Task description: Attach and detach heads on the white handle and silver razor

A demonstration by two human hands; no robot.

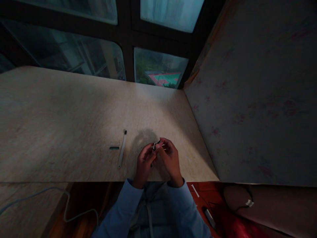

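My left hand and my right hand meet over the stone-patterned ledge, close to its front edge. Between their fingertips is a small black-and-white piece, mostly covered by the fingers, so its kind cannot be made out. Both hands are closed on it, with thumbs and fingers pinched together. Left of the hands lies a white toothbrush with dark bristles at its far end. Beside it, further left, rests a small dark flat strip.
The ledge runs back to a dark-framed window. A patterned wall bounds it on the right. A pale cable curls at lower left. On the reddish floor at lower right lie a white strip and a power strip.
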